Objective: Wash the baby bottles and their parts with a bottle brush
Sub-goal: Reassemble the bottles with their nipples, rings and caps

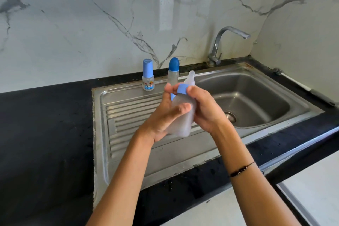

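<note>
Over the steel drainboard I hold a clear baby bottle with a light blue collar and a clear teat on top. My left hand wraps around the bottle's body, thumb across the front. My right hand grips it from the right, thumb against the blue collar. Two more bottles stand at the back of the drainboard: a small one with a light blue cap and a taller one with a dark blue domed cap. A bottle brush lies on the counter to the right of the sink.
The steel sink basin lies to the right with its drain below my right hand. A chrome tap stands at the back with no water running. Black countertop surrounds the sink, with marble wall behind.
</note>
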The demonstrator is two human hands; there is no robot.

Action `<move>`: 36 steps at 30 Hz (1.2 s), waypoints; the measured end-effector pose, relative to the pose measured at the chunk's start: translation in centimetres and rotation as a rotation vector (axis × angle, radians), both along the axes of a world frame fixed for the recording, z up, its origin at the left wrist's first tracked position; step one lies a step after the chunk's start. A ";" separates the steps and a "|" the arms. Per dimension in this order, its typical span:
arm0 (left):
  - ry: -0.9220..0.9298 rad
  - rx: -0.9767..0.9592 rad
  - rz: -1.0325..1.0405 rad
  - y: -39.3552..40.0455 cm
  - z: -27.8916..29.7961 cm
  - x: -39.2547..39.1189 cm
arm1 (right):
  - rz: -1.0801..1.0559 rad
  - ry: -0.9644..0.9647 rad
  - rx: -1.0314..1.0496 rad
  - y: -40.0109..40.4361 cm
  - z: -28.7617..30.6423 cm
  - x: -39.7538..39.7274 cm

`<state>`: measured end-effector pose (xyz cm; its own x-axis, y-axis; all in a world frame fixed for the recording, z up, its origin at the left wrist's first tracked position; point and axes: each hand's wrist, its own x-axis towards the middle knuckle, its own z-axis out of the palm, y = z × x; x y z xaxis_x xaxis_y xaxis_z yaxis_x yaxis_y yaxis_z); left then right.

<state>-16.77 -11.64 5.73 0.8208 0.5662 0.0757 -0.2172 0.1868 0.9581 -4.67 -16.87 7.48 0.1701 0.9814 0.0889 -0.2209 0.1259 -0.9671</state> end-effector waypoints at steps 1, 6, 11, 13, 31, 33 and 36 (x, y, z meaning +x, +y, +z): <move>0.036 0.024 0.031 0.0 -0.5 -0.3 | -0.016 0.033 -0.038 0.0 -0.5 -0.3; 0.306 0.164 0.150 0.7 -2.6 -1.4 | -0.134 0.028 -0.161 0.5 -2.3 -2.2; 0.288 0.102 0.288 1.8 -3.6 -2.0 | -0.119 -0.235 -0.307 2.1 -2.6 -2.8; 0.251 0.108 0.338 2.6 -3.8 -2.1 | -0.213 -0.239 -0.304 3.7 -2.3 -2.1; 0.256 -0.015 0.432 9.1 -4.4 -1.4 | -0.168 -1.117 -0.402 16.6 -1.0 7.8; 0.227 -0.008 0.450 8.9 -4.1 -1.0 | -0.170 -0.877 -0.270 14.7 2.8 7.8; 0.171 -0.006 0.453 8.3 -3.5 -0.6 | -0.085 -0.405 -0.152 12.3 5.1 8.0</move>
